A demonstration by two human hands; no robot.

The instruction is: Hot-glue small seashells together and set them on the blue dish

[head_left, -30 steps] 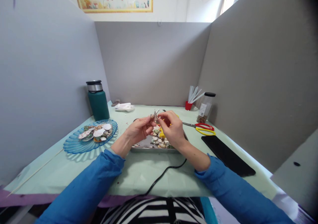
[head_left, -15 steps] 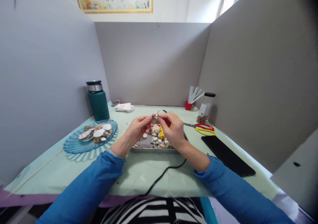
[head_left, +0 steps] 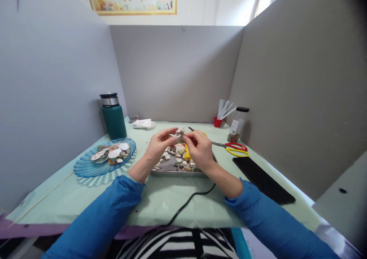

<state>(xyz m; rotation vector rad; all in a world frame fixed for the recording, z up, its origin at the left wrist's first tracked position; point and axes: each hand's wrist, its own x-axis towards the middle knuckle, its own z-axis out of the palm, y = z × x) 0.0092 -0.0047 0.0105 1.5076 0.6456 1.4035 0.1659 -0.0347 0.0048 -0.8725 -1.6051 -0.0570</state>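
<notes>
Above a metal tray (head_left: 177, 173), my right hand (head_left: 201, 149) pinches a small clump of shells (head_left: 180, 131) between thumb and fingers. My left hand (head_left: 159, 146) is beside the clump, its thumb and fingers spread apart with nothing visibly gripped between them. Loose small shells (head_left: 180, 162) lie in the tray, partly covered by my hands. Among them is a yellow object (head_left: 187, 152), mostly hidden behind my right hand, so its kind does not show.
A blue scalloped plate (head_left: 83, 168) with shells and a green bottle (head_left: 113, 117) stand left. At right are scissors (head_left: 236, 149), a black phone-like slab (head_left: 262, 179), a jar (head_left: 237, 125) and a red cup (head_left: 218, 122) of white sticks. A black cord (head_left: 187, 201) crosses the front.
The left fingers have come away from the shell clump and spread apart. The clump has turned a little in my right hand, which stays in nearly the same place.
</notes>
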